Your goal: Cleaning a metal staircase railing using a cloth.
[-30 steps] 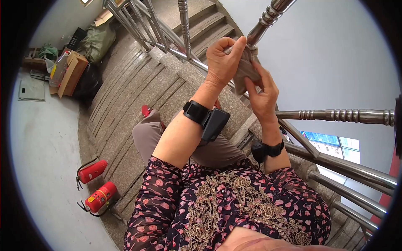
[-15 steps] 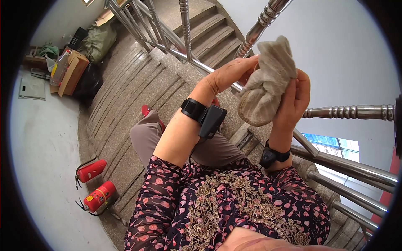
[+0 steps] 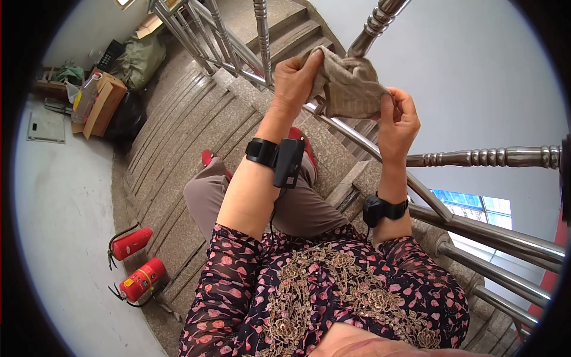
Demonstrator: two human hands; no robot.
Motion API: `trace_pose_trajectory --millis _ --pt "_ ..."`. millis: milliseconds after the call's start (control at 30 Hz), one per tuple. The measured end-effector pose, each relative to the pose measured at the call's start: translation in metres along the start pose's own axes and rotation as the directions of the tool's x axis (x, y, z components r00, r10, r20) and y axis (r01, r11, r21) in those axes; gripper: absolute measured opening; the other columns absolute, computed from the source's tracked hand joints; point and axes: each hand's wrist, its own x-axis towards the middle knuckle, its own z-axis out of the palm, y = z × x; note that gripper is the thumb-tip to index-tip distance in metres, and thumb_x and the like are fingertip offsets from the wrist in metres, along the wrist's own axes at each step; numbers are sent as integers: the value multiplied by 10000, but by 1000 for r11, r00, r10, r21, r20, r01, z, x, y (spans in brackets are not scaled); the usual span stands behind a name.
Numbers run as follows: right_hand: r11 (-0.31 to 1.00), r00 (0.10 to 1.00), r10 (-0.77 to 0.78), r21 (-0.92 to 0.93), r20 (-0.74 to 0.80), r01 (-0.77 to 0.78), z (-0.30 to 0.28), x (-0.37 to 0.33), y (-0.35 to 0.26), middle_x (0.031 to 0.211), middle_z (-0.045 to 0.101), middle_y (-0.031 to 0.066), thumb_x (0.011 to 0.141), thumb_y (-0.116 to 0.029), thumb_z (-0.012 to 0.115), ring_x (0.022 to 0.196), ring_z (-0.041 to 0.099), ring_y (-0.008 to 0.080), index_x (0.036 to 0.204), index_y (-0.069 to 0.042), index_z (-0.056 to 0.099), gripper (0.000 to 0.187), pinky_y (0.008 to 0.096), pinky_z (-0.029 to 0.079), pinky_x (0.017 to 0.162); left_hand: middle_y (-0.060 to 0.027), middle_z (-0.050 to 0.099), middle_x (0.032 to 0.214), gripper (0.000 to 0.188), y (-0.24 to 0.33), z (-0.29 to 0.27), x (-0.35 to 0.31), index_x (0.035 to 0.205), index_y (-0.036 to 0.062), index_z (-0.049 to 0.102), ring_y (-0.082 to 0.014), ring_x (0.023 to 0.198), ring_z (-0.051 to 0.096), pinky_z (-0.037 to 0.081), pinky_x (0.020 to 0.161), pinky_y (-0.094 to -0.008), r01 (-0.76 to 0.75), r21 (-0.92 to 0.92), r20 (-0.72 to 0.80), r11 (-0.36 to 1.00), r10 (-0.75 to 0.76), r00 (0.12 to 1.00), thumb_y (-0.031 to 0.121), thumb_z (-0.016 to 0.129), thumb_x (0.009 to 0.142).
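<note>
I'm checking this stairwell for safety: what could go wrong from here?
The cloth, pinched near its edges by the left hand and right hand, might slip and drop. With both hands occupied, neither grips the railing, so a stumble could be harder to catch. The red fire extinguishers could be a trip hazard.

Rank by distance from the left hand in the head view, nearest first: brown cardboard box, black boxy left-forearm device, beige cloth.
1. Beige cloth: held, to the right.
2. Black boxy device: strapped on, below.
3. Brown cardboard box: far left.

Free room between forearms [image 3: 244, 199], baluster [image 3: 375, 27] behind cloth [image 3: 351, 98]
</note>
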Motion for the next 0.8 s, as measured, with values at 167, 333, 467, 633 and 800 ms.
trace_pose_trajectory --millis 167,333,467,633,800 --pt "999 994 50 3 -96 -50 2 4 3 856 644 20 946 -91 587 695 571 40 1012 3 627 122 197 489 569 -102 593 588 286 2 19 -4 737 8 663 -106 498 525 411 484 -282 -344 537 -229 770 526 819 256 671 879" --pt "980 946 -177 37 -271 194 10 32 -21 985 679 88 946 -79 581 763 617 78 1027 6 638 131 215 535 612 -88 682 722 206 9 36 -11 970 30 693 -128 620 634 483 582 -246 -516 188 -355 836 547 758 218 661 890" --pt "956 947 -278 -143 -161 256 30 61 2 1037 659 60 916 -67 611 801 633 106 1022 -27 663 125 216 538 650 -87 700 860 242 0 31 -1 1070 50 676 -157 706 660 509 661 -244 -421 97 -344 902 427 836 216 657 895" --pt "972 992 -128 -201 -13 123 51 49 22 1114 608 95 884 -33 600 819 616 110 1060 -82 673 197 237 531 661 -116 657 985 239 -22 14 14 1014 65 702 -229 937 629 496 811 -310 -211 337 -257 917 306 917 252 679 866" --pt "977 995 62 -209 73 -46 47 44 19 1031 636 50 913 -39 559 816 588 77 1089 -29 652 200 223 501 682 -138 663 970 239 -34 1 19 969 88 718 -257 984 615 484 849 -340 -234 490 -94 840 317 944 292 663 858"
